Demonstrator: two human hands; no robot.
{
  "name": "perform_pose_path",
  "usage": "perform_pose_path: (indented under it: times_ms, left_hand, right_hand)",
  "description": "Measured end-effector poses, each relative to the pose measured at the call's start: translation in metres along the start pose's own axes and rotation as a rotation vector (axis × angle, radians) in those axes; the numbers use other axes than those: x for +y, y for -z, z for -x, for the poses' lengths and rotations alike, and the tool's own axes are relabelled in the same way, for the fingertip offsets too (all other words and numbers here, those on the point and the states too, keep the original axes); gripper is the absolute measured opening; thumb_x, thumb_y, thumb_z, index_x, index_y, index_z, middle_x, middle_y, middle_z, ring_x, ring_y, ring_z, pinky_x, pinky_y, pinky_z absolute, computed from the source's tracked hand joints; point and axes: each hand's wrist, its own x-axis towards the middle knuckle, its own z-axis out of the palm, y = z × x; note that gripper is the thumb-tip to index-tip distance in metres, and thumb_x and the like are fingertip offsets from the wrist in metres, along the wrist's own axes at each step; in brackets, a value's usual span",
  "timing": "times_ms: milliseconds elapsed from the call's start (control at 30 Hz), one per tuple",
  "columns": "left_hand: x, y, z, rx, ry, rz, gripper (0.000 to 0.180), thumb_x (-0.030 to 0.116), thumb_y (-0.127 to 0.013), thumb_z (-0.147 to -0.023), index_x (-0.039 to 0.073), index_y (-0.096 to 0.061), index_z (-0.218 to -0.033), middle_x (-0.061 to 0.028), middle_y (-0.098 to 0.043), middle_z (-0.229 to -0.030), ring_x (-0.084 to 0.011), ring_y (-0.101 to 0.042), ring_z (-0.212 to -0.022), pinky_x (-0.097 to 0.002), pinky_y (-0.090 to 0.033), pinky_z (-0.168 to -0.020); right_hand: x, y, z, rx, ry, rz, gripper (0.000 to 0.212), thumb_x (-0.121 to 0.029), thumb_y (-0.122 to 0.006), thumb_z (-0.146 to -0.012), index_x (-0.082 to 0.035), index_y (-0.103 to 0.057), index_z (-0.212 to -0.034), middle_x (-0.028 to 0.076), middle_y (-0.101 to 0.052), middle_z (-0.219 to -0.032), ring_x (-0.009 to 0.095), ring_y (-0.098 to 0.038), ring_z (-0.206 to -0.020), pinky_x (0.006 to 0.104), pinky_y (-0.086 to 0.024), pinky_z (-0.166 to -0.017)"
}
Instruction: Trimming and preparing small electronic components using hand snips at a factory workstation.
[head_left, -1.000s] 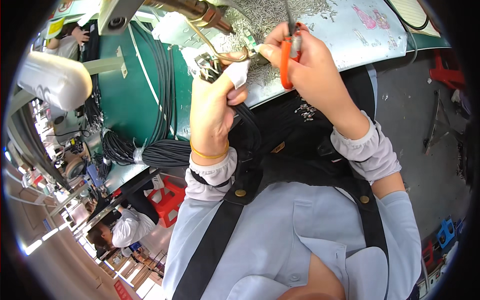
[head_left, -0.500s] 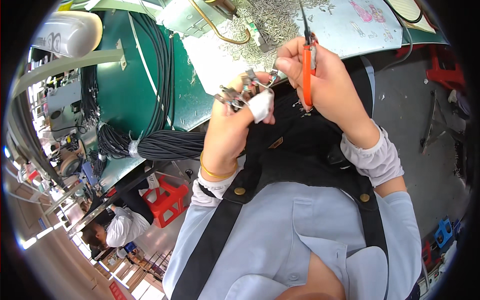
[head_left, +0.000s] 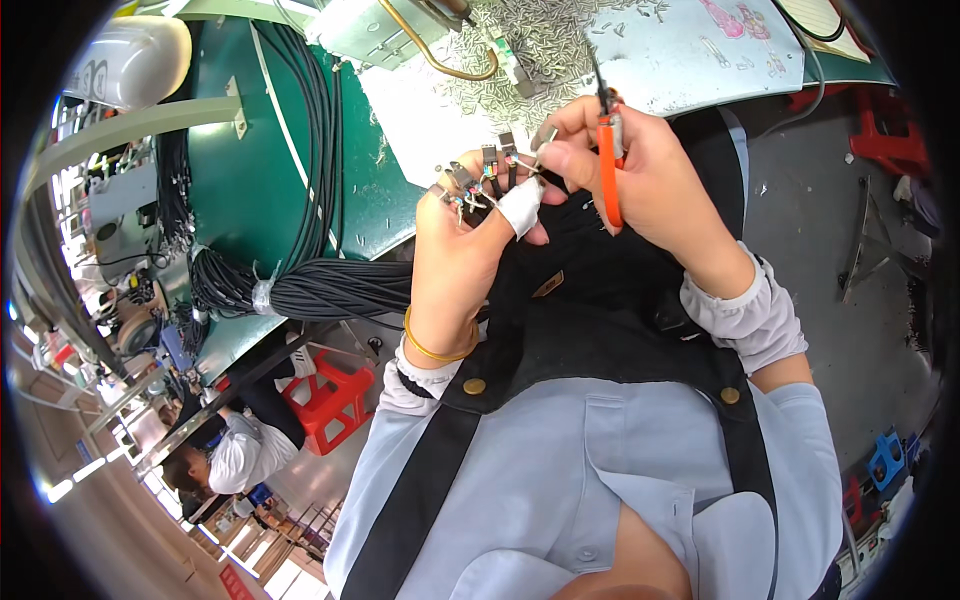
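My left hand (head_left: 465, 235) is closed round several black cable ends (head_left: 490, 165), which fan out with small connectors and thin coloured wires at their tips. White tape or cloth (head_left: 521, 208) wraps its thumb. My right hand (head_left: 650, 170) holds a tool with orange handles (head_left: 609, 170) and a dark, slender point, which sticks up away from me. The tool's exact kind is hard to tell. The right thumb and forefinger pinch near another small connector (head_left: 547, 138), right beside the left fingertips. Both hands are above my black apron (head_left: 570, 330).
Beyond my hands, many small metal pieces (head_left: 540, 60) lie heaped on a white sheet beside a machine (head_left: 375, 35) with a bent brass-coloured tube. A thick bundle of black cables (head_left: 330, 288) runs over the green table (head_left: 220, 180). Red stools (head_left: 335, 400) and another person (head_left: 240, 455) are farther off.
My right hand has come slightly down and left with the orange-handled tool, and its fingertips now meet the left hand. The cable ends in my left hand are more upright and spread.
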Motion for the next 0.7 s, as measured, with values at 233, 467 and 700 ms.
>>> perform_pose_path:
  times_ms: [233,467,700]
  left_hand:
    - [-0.001,0.021,-0.002,-0.299,0.292,0.515,0.022,0.004,-0.054,-0.078,-0.004,-0.05,-0.098,-0.0118,-0.056,-0.075,-0.0118,-0.047,-0.049,-0.024,-0.039,-0.044]
    - [-0.001,0.007,-0.004,-0.103,0.177,0.439,0.024,0.004,-0.054,-0.075,-0.002,-0.05,-0.098,-0.0119,-0.055,-0.078,-0.0124,-0.047,-0.053,-0.0249,-0.038,-0.042]
    - [0.007,0.003,0.002,-0.026,0.113,0.32,0.024,0.001,-0.053,-0.075,0.0,-0.051,-0.098,-0.0084,-0.054,-0.077,-0.0095,-0.045,-0.055,-0.0212,-0.034,-0.043]
  right_hand:
    - [-0.004,0.008,0.0,-0.183,-0.082,-0.222,0.014,-0.012,-0.055,-0.083,0.001,-0.056,-0.088,0.005,-0.054,-0.065,0.005,-0.046,-0.048,0.0186,-0.034,-0.038]
    - [0.017,0.004,-0.012,0.288,0.945,0.721,0.017,-0.007,-0.059,-0.075,-0.004,-0.059,-0.092,0.009,-0.063,-0.082,0.011,-0.058,-0.058,0.0189,-0.038,-0.043]
    - [0.003,0.003,0.007,0.195,0.969,1.029,0.024,-0.001,-0.063,-0.068,-0.006,-0.06,-0.092,0.008,-0.064,-0.093,0.015,-0.061,-0.065,0.02,-0.042,-0.049]
